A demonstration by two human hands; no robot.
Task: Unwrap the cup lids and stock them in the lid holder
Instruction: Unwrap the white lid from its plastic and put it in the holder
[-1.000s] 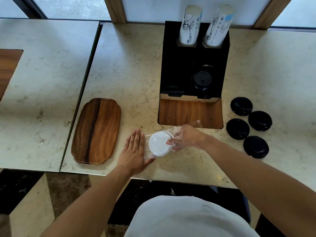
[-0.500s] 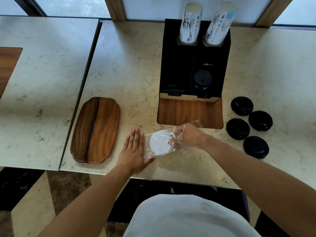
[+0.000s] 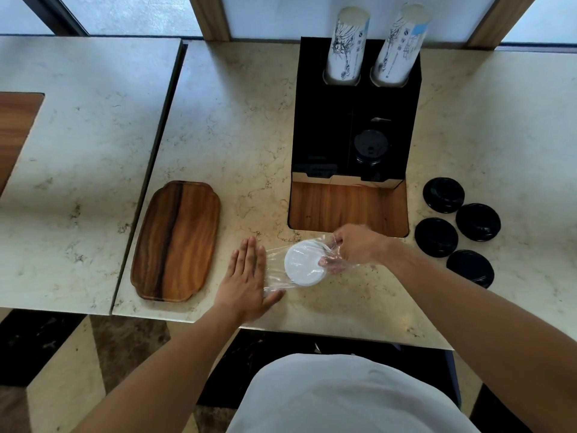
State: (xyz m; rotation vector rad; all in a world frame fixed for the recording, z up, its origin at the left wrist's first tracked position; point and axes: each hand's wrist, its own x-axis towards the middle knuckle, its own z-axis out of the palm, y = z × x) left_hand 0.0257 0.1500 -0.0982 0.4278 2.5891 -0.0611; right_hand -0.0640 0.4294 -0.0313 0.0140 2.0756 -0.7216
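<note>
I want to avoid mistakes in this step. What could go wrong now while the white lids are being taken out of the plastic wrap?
The right hand pulls the plastic wrap while the left hand only presses it flat, so the white lids may slide out and scatter. They lie near the counter edge and could fall off.

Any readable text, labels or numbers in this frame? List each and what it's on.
None legible.
Left cup stack: dark line drawing, small marks too blurred to read.
Right cup stack: small printed lines and a blue patch, too small to read.
Black lids, white lids: no print visible.
</note>
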